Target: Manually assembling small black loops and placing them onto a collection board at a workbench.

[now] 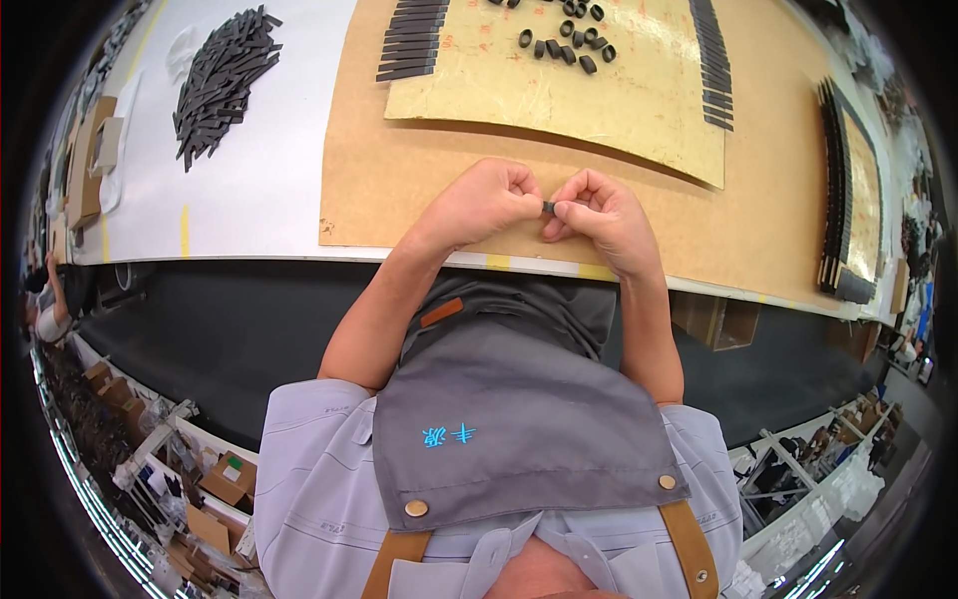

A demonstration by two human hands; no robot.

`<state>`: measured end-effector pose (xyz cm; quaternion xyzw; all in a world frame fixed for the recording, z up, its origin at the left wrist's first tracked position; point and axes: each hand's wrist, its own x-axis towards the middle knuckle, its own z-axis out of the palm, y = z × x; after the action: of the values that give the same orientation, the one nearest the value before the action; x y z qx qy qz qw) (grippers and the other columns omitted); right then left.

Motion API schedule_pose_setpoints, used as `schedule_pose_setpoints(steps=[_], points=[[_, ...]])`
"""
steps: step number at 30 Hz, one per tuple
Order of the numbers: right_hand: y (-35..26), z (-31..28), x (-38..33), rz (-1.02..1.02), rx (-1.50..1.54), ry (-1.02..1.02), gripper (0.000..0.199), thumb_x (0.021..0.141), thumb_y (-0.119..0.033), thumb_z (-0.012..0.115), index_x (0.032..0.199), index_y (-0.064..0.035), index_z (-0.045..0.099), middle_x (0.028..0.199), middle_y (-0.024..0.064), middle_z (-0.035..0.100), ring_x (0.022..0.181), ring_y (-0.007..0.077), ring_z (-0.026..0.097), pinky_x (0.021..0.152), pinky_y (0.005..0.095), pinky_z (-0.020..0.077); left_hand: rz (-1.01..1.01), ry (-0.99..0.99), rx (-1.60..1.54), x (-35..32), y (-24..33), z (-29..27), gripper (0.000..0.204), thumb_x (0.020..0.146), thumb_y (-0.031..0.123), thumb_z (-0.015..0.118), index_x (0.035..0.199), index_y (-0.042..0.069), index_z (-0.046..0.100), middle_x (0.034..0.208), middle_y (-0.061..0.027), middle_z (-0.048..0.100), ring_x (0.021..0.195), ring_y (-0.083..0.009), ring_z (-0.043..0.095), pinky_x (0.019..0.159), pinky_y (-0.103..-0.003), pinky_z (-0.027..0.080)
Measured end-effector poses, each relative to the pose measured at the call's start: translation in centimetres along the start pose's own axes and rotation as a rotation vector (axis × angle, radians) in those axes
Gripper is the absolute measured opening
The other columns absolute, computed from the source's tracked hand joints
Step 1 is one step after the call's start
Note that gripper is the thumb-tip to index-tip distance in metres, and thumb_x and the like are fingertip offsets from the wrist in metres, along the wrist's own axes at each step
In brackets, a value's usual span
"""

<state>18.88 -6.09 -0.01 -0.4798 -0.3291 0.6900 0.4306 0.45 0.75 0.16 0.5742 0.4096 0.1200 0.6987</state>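
Note:
My left hand and my right hand meet above the near part of the brown board. Between their pinched fingertips is a short black strip, mostly covered by the fingers. Beyond them lies a yellowish sheet with its near edge slightly raised. Several small black rings sit loose on it. A row of flat black strips runs along the sheet's left side, and another row of strips lines its right side.
A heap of loose black strips lies on the white tabletop at left. Cardboard boxes stand at the left end. A panel edged with black strips lies at right. A person's arm shows at far left.

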Motion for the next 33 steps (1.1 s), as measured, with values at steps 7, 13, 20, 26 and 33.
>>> schedule_pose_setpoints(steps=[7,13,20,26,33], points=[[0.12,0.25,0.08,-0.026,-0.007,0.031,0.009,0.083,-0.004,0.061,0.085,0.0016,0.054,0.076,0.0079,0.060,0.068,0.0132,0.063,0.065,0.0269,0.0547,-0.007,-0.012,-0.007,0.07,-0.13,-0.01,0.013,0.077,0.014,0.060,0.076,0.002,0.060,0.065,0.0045,0.051,0.058,-0.0025,0.042,0.050,-0.020,0.033],[0.14,0.21,0.10,-0.024,-0.022,0.035,0.010,0.082,-0.004,0.062,0.085,0.0011,0.054,0.075,0.0074,0.061,0.067,0.0122,0.063,0.064,0.0252,0.0534,0.013,-0.013,-0.015,0.08,-0.26,0.01,0.013,0.077,0.014,0.060,0.076,0.002,0.059,0.065,0.0050,0.050,0.058,-0.0022,0.042,0.050,-0.019,0.033],[0.18,0.21,0.16,-0.025,-0.022,0.033,0.010,0.082,-0.004,0.062,0.084,0.0007,0.054,0.075,0.0067,0.060,0.066,0.0119,0.063,0.064,0.0250,0.0528,0.012,0.002,-0.020,0.03,-0.14,0.11,0.014,0.074,0.015,0.060,0.073,0.001,0.060,0.065,0.0021,0.052,0.059,-0.0047,0.045,0.051,-0.021,0.036],[0.16,0.26,0.06,-0.016,-0.033,0.033,0.010,0.083,-0.004,0.062,0.084,0.0002,0.054,0.075,0.0054,0.059,0.066,0.0115,0.062,0.064,0.0250,0.0526,0.007,-0.003,-0.007,-0.17,0.15,0.13,0.015,0.075,0.015,0.060,0.074,0.000,0.060,0.065,0.0022,0.052,0.060,-0.0047,0.045,0.052,-0.021,0.037],[0.37,0.21,0.06,-0.029,-0.025,0.039,0.009,0.084,-0.003,0.062,0.085,0.0002,0.054,0.071,0.0055,0.059,0.063,0.0109,0.061,0.065,0.0282,0.0553,0.035,-0.020,0.007,-0.31,-0.08,0.27,0.011,0.079,0.013,0.058,0.079,0.002,0.058,0.062,0.0087,0.045,0.056,0.0009,0.036,0.047,-0.018,0.027]])
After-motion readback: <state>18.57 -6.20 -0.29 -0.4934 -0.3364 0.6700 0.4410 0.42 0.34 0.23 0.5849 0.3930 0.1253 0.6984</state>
